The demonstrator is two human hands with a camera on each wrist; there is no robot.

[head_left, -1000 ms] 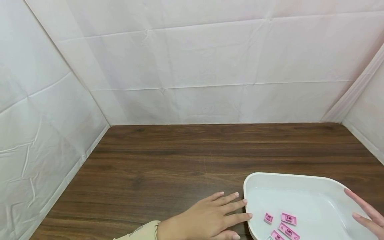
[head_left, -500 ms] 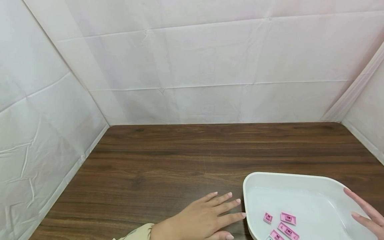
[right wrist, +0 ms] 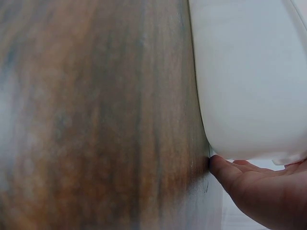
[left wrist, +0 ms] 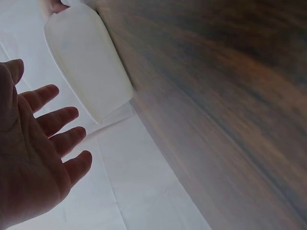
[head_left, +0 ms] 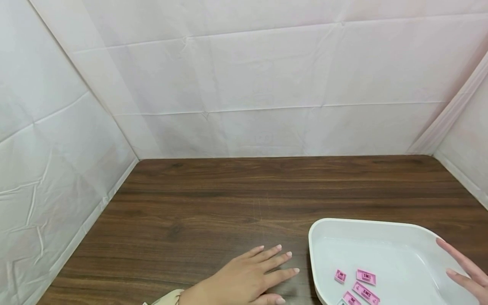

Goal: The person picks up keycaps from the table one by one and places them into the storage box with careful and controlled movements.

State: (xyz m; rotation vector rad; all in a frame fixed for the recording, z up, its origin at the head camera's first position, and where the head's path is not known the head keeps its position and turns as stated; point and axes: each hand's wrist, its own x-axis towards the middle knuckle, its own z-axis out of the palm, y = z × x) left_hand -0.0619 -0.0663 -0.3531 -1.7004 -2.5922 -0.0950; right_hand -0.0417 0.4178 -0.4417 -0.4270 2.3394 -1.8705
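In the head view, a white tray [head_left: 371, 221] stands at the front right of the dark wooden table. Several small pink pieces with raised dark marks lie in its near left part, one small square piece [head_left: 340, 276] among them. Left of the tray my left hand [head_left: 244, 279] is spread with fingers straight, apart from the wall and holding nothing; the left wrist view shows its bare palm. At the right end my right hand [head_left: 472, 279] holds the tray's rim, partly cut off by the frame. In the right wrist view, fingers [right wrist: 230, 172] lie against the outer wall near the table.
The wooden table [head_left: 183, 203] reaches back to a creased white sheet [head_left: 236, 84]. White sheets also hang at the left side [head_left: 57, 169] and at the right.
My left hand has drawn leftward from the tray's left rim, its fingers now apart from it. The right hand, tray and pink pieces stay nearly where they were.
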